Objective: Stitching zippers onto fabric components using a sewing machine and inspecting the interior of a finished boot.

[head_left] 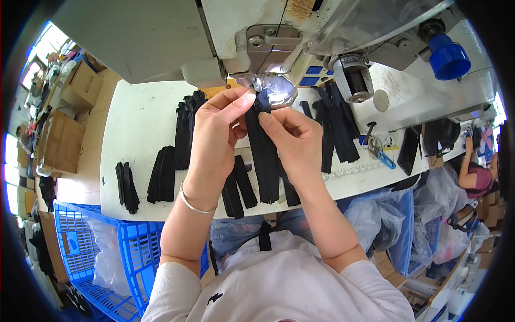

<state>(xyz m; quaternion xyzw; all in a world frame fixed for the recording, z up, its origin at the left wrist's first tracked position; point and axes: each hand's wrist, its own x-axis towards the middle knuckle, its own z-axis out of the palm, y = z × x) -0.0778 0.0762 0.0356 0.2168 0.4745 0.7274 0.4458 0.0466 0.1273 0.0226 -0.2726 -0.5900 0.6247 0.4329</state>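
Just below the needle area of a sewing machine (273, 43), my two hands hold a black zipper (264, 161) by its upper end. Thumb and forefinger of my left hand (214, 123) pinch the top near the machine's lamp glow. My right hand (298, 139) grips the same zipper's right edge slightly lower, its thumb on top and its other fingers curled. The lower part hangs over the table's front edge. Loose black zippers (240, 185) lie beneath my wrists, partly covered. More bundles of zippers (162, 174) are spread to the left, and another group (335, 121) lies at the right.
A white table (145, 118) carries a ruler strip (351, 169), blue-handled snips (385, 159) and a dark phone (410, 150) on the right. Blue plastic crates (142, 252) stand at front left, and a blue tub (402, 236) with clear bags at right. Another person (477, 174) sits far right.
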